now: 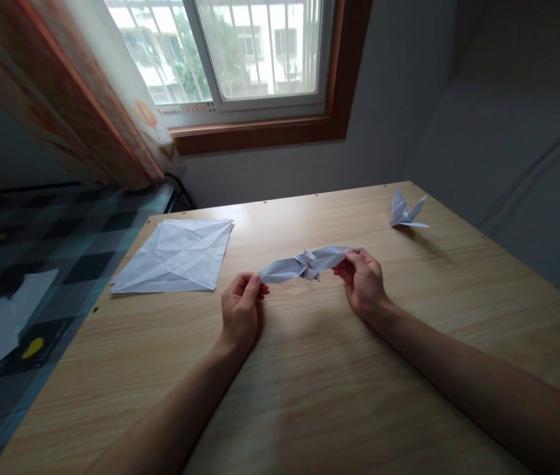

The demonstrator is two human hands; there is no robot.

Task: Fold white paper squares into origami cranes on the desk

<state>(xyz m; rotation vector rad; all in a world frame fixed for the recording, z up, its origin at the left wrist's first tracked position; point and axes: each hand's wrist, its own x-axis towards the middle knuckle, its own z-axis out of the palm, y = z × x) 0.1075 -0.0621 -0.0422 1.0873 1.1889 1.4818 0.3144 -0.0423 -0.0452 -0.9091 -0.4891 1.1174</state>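
Note:
A white folded paper figure (287, 267) is stretched between my two hands just above the wooden table (319, 376). Its two long ends spread sideways from a bunched, folded middle. My left hand (244, 300) pinches the left tip between thumb and fingers. At the other tip, my right hand (363, 277) is closed in a similar pinch. Both fingertips hide the very ends of the paper. Further back on the right stands a white origami crane (407, 211), apart from my hands.
A creased white paper sheet (175, 257) lies flat at the table's left. Beyond the left edge is a checked cloth surface (72, 231) with white paper (5, 323) on it. A window (260, 53) and an orange-patterned curtain (76, 86) are behind.

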